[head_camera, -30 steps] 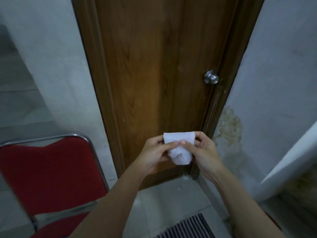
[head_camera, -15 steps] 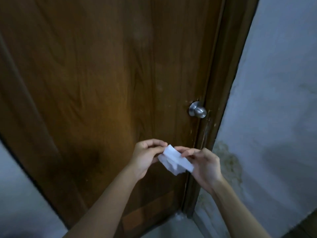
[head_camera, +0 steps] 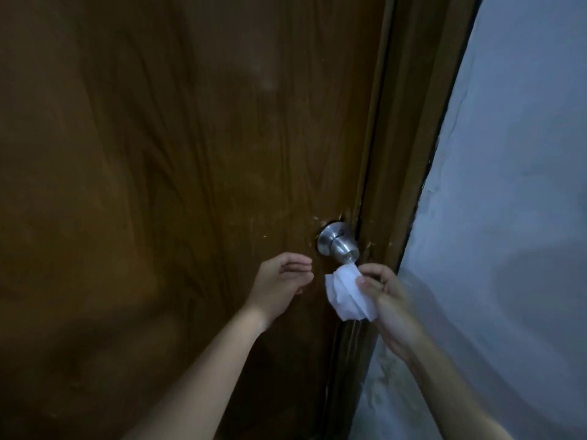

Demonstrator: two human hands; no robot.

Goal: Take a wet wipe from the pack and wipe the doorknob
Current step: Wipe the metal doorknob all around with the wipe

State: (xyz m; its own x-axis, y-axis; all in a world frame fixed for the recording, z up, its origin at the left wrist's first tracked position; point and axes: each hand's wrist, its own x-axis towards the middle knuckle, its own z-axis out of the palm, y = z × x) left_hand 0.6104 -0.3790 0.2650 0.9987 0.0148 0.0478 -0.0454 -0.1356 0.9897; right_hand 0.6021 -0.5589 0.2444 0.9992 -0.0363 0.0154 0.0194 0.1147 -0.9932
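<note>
Wet wipe [head_camera: 347, 295] pinched in right hand [head_camera: 386, 300], touching doorknob [head_camera: 338, 246]; left hand [head_camera: 281, 276] loosely apart.

White crumpled wipe [head_camera: 347, 293] just below round silver doorknob [head_camera: 338, 243]

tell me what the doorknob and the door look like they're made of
The doorknob looks like brushed or satin metal, likely steel: silver-grey with soft highlights. The door looks like brown wood or wood-grain veneer, semi-gloss, with visible grain lines; which one can't be told.

head cam | faces forward-down | close to door [head_camera: 190, 185] | doorknob [head_camera: 338, 246] low centre-right
</note>
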